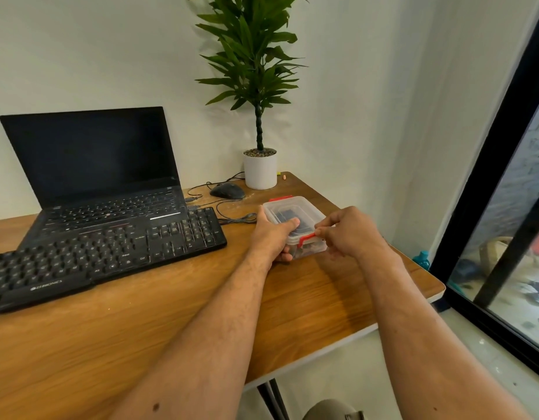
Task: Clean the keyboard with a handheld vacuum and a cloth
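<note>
Taking the clear box (295, 225) as landmark: well to its left, the keyboard (110, 256) lies on the table (171, 313), long axis running left-right, in front of the laptop (95, 165). The left hand (274, 237) clamps its grip round the box's left side, thumb on the lid. The right hand (347, 234) pinches the near red latch (306, 238). Judged, the latch is being undone; the left hand is nearer the keyboard. Neither vacuum nor cloth is identifiable.
</note>
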